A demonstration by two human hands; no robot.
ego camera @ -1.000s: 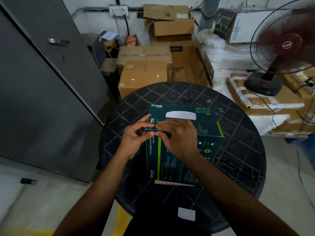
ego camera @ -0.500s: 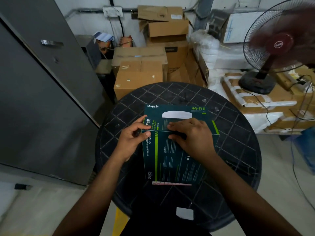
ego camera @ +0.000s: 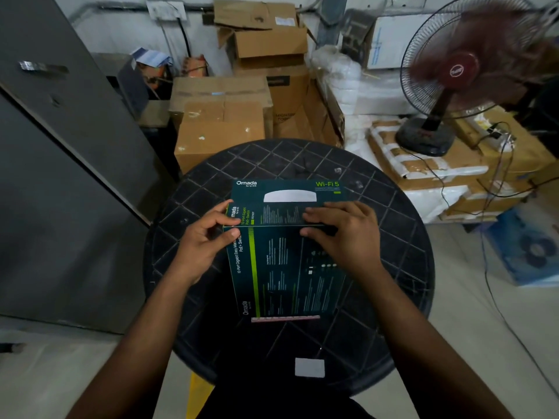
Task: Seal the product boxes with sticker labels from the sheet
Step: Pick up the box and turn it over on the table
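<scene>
Your green product box [ego camera: 281, 261] lies on the round black worktop [ego camera: 393, 297], on top of a second box [ego camera: 287, 190] of the same kind. Your left hand [ego camera: 205, 240] grips the box's far left corner, with the thumb on top and the other fingers [ego camera: 222, 208] curled over the edge. Your right hand [ego camera: 344, 234] rests on the far edge with its fingers [ego camera: 314, 213] pressed flat, holding nothing. It looks like you are rubbing a sticker down there, but your hand hides it, so that cannot be told.

A pink strip, maybe the sticker sheet [ego camera: 286, 318], peeks out from under the near edge of the box.

Watch out: if you press too lightly, the sticker may lift and the flap may pop open. If you push too hard sideways, the top box may slide off the one below. The spinning fan [ego camera: 459, 71] could blow a loose sticker away.
</scene>
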